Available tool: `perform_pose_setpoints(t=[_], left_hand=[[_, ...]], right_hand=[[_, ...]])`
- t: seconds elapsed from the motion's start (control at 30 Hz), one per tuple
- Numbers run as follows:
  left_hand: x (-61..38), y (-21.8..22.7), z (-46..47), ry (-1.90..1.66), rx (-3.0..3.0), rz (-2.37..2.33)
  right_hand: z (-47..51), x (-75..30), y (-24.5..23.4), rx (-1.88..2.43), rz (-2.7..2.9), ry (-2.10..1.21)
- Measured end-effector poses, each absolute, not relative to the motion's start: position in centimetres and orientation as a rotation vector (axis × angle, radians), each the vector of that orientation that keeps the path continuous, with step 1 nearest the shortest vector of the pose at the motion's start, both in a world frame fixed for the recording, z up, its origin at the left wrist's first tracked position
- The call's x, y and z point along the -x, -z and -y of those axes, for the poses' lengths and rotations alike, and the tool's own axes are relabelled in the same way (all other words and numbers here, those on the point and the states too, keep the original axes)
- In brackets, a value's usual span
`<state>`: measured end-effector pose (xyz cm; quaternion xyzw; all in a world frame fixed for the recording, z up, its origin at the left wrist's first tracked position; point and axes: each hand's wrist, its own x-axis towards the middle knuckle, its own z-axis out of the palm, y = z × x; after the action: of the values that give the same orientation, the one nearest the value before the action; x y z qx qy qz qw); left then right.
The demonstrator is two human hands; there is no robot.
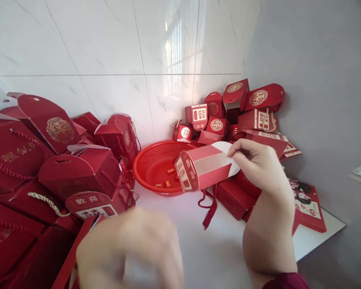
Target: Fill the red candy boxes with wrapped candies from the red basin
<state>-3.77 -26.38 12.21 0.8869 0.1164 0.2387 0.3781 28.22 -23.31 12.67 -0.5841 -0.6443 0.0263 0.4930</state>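
Observation:
My right hand pinches the pale rounded flap of a red paper gift box, thumb against fingers. The box is tilted, its gold-printed end pointing left over the rim of a red plastic basket. Small red packets lie on the basket's bottom; the held box hides part of it. Lower and nearer to me, my left hand is smeared by motion, its fingers curled downward. It is close to an open red box at the left, and whether it holds anything is not visible.
Red gift boxes with rope handles crowd the left side. More small boxes are piled against the wall at the back right. A dark red ribbon hangs over the white table. A printed red bag lies near the right edge.

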Motion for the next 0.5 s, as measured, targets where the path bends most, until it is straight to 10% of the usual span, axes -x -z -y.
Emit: perform_pose_setpoints(t=[0.13,0.27,0.5], left_hand=[[0.1,-14.8,23.7,-1.161,-2.026,-0.875],[-1.8,-14.2,23.1,-0.949,-2.172,-1.111],[-2.1,-10.4,23.3,-0.428,-2.442,-1.606]], right_hand=[[22.5,-26.4,-12.4,1.224,2.097,-0.385],[20.4,-23.7,-10.4,0.99,2.532,-0.898],[19.5,-20.4,-8.1,1.145,2.558,-0.486]])
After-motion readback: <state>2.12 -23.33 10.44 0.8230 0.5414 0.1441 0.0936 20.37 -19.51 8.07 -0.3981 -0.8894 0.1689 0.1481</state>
